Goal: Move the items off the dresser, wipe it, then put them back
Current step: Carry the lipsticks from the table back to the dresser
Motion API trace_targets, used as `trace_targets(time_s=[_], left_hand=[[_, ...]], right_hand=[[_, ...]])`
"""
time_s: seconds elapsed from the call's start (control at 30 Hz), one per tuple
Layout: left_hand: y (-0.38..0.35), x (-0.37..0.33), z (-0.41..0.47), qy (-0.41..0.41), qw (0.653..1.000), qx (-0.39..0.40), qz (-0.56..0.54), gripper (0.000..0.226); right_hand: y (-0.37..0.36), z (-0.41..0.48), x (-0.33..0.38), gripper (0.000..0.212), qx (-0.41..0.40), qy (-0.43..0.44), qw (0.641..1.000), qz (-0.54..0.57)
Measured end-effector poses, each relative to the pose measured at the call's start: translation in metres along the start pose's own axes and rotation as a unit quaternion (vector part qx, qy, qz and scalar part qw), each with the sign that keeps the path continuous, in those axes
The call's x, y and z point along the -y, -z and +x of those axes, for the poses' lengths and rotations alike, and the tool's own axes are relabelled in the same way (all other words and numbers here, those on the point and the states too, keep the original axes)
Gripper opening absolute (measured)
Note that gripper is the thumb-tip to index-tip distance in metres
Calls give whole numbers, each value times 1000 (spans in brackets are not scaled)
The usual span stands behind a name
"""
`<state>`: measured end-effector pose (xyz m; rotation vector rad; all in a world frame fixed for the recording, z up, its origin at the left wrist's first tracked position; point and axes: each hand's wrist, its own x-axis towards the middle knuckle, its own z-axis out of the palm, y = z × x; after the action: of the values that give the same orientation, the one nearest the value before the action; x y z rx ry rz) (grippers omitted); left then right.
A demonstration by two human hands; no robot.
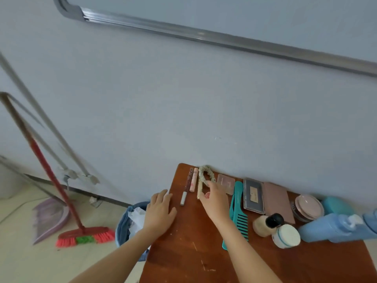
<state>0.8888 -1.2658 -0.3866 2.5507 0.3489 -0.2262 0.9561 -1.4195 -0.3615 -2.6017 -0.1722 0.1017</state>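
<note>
Scrunchie (204,173) touches the fingertips of the right hand's (215,199) grip.

A broom (85,236) with a red handle and pink and green bristles stands on the pale floor (30,262), its handle leaning on the grey wall (163,99). A lilac dustpan (49,219) stands just to its left. Metal poles (51,127) lean behind them. To the right of the broom, a blue bin (122,227) holds crumpled white paper (136,219). A metal rail (204,36) crosses the wall's upper part.
</note>
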Motion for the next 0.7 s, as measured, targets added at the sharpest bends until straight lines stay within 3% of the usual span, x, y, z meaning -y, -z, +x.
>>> trace_targets(time_s=[0.17,0.37,0.7], left_hand=[[-6,6,-2,-9,1000,26,-15,51],[-1,5,7,5,999,22,-34,47],[-1,-33,44,5,997,-82,-9,39]], right_hand=[[-8,26,12,42,-8,51,998,-47],[-23,48,5,56,47,41,991,-122],[-10,37,7,44,-49,19,999,-1]])
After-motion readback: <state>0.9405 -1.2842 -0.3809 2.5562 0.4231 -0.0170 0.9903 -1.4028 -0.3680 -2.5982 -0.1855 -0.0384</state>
